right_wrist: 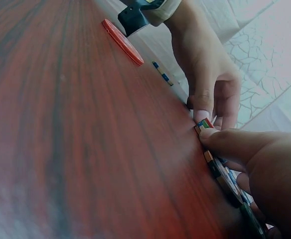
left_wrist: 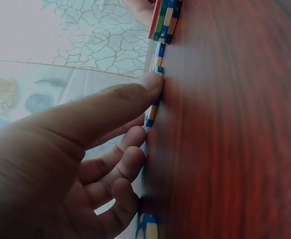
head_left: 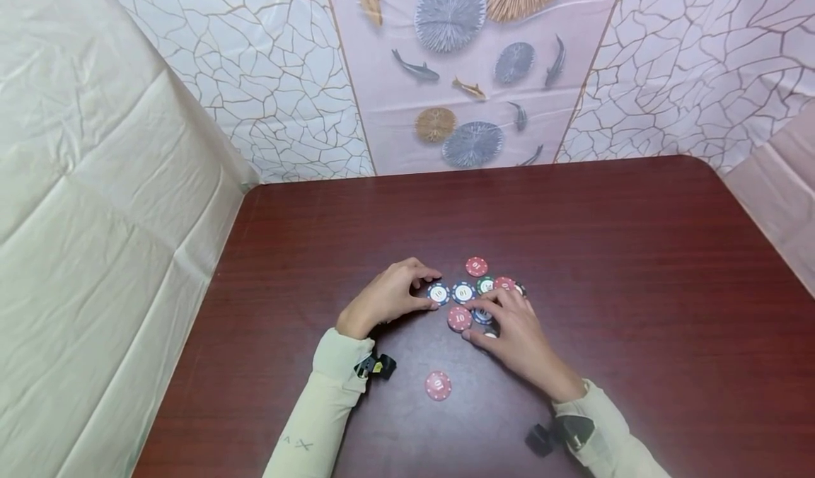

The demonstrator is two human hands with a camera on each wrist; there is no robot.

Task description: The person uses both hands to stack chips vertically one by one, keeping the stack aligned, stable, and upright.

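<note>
Two bare hands work among round, apparently plastic chips on a glossy red-brown, wood-grained tabletop (head_left: 305,252). The left hand (head_left: 390,295) is partly closed, its thumb and forefinger at opposite rims of a flat-lying blue-and-white chip (head_left: 438,294); the gap between them is about the chip's own breadth. The right hand (head_left: 523,338) is likewise partly closed, thumb and forefinger pinching a low stack topped by a red disc marked 10 (head_left: 458,319), whose red, green and blue edges show in the left wrist view. The governing relation is the offset between the two grips — the stack lies to the right of the pinched chip and nearer the person, with the right hand on its right side. A second blue-and-white chip (head_left: 463,293) lies just right of the first, directly beyond the stack. The discs, being round, present no long axis. A single red-and-white chip (head_left: 438,386) lies well apart, nearer the person — between the two forearms
</note>
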